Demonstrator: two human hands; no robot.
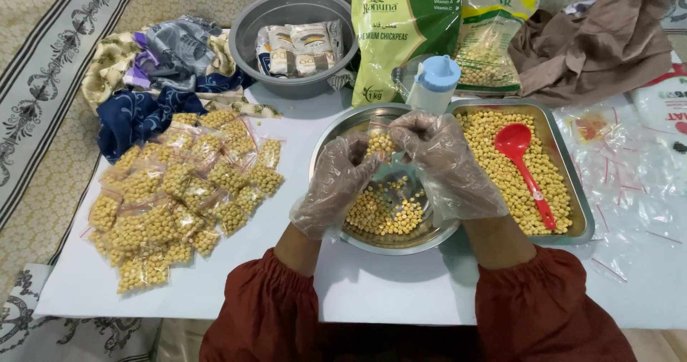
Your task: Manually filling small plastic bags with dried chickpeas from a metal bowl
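Both hands wear clear plastic gloves. My left hand and my right hand together pinch a small clear bag of chickpeas above a round steel bowl. Loose chickpeas lie in the bottom of that bowl. To the right, a rectangular steel tray is full of chickpeas with a red plastic scoop resting in them. A pile of several filled small bags lies on the white table to the left.
A grey bowl with packets stands at the back. Two large chickpea bags and a white bottle with a blue cap stand behind the steel bowl. Empty clear bags lie right; cloths at back left and right.
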